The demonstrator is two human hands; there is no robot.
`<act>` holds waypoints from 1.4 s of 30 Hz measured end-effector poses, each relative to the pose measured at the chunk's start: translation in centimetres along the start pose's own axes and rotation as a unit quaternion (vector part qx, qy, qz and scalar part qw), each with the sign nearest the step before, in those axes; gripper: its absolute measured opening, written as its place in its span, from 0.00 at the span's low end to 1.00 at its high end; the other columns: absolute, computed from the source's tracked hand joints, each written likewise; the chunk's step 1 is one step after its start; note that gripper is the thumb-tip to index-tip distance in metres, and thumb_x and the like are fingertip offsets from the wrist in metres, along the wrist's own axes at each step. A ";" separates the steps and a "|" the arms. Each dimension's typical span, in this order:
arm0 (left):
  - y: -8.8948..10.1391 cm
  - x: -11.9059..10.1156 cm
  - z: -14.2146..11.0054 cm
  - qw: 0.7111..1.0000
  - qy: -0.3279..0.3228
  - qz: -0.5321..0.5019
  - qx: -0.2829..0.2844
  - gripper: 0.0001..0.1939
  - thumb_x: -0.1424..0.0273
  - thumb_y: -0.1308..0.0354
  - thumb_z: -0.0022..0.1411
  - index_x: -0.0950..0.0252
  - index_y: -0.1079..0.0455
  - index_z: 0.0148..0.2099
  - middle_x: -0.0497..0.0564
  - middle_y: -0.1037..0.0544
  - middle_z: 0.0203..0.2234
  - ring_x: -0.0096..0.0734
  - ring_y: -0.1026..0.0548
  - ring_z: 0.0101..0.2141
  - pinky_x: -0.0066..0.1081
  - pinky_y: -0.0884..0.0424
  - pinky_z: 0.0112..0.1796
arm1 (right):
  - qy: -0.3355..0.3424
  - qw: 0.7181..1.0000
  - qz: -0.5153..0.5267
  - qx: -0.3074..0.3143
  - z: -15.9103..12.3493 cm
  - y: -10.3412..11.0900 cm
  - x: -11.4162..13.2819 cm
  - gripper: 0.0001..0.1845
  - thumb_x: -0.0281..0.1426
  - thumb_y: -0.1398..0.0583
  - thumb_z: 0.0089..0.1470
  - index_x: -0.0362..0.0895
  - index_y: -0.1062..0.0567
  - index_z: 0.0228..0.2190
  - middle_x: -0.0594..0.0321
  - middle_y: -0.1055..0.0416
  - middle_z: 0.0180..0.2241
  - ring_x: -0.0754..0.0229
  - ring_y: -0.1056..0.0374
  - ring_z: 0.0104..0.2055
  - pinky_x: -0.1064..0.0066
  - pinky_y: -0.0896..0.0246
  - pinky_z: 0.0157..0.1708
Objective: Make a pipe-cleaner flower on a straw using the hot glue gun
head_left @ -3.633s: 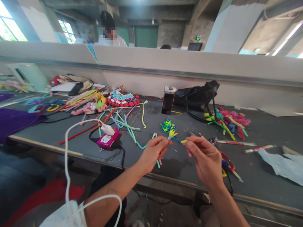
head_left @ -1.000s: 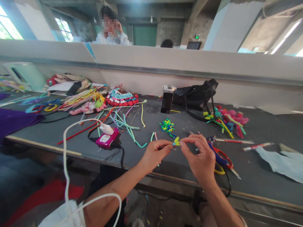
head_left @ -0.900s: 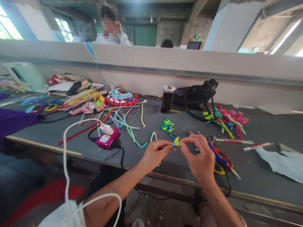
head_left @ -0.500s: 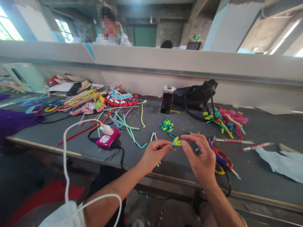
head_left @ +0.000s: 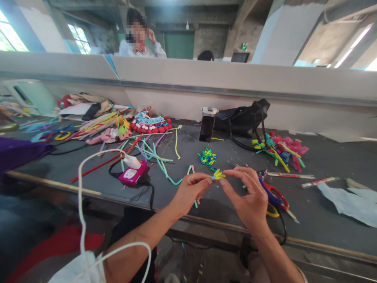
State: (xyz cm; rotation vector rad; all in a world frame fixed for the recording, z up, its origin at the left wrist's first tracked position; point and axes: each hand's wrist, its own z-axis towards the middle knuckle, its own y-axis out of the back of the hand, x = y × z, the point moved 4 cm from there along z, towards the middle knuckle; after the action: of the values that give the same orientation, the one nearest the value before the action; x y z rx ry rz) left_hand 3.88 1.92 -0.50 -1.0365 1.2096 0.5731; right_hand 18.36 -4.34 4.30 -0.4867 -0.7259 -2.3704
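Note:
A small yellow pipe-cleaner flower (head_left: 218, 174) with a light blue base is in front of me above the table. My left hand (head_left: 191, 190) pinches its base between thumb and forefinger. At its petal tips is my right hand (head_left: 249, 192), thumb and forefinger apart on either side; I cannot tell how firmly they touch it. Just behind lies a pile of short blue, green and yellow pipe-cleaner pieces (head_left: 207, 157). A green and pink pipe cleaner (head_left: 190, 169) is partly hidden under my left hand. Scissors with red and blue handles (head_left: 278, 196) lie beside my right hand.
A magenta power adapter (head_left: 133, 175) with a white cable stands left. Loose pipe cleaners (head_left: 157, 157) spread beyond it. A phone (head_left: 207, 128) leans on a bottle before a black bag (head_left: 244, 118). Colourful fuzzy flowers (head_left: 290, 149) lie right. A person (head_left: 141, 43) is behind the partition.
The yellow petals look more spread and the flower has shifted slightly left. My right thumb has come lower, under the petals. The person behind the partition has raised a hand near the face.

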 end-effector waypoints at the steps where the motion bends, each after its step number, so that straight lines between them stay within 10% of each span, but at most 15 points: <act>1: 0.0 0.0 0.0 1.000 -0.001 0.004 -0.001 0.11 0.63 0.36 0.55 0.67 0.23 0.35 0.39 0.43 0.13 0.16 0.49 0.15 0.24 0.55 0.17 | 0.004 1.000 -0.002 0.000 0.0 0.0 0.1 0.07 0.31 0.36 0.53 0.47 0.24 0.37 0.62 0.30 0.37 0.57 0.33 0.41 0.58 0.41 0.49; 42: -0.4 -0.3 -0.4 0.999 0.030 0.025 -0.005 0.17 0.58 0.36 0.53 0.69 0.23 0.34 0.39 0.44 0.13 0.16 0.49 0.15 0.26 0.56 0.18 | 0.048 0.999 -0.019 -0.002 0.1 0.2 0.9 0.04 0.25 0.38 0.53 0.46 0.26 0.31 0.62 0.31 0.33 0.58 0.34 0.38 0.57 0.40 0.45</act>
State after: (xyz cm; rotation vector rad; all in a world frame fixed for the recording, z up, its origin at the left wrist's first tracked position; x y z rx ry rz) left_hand 3.93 1.47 -0.08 -1.0413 1.2893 0.5906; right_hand 17.81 -4.82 4.95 -0.3618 -0.6937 -2.4120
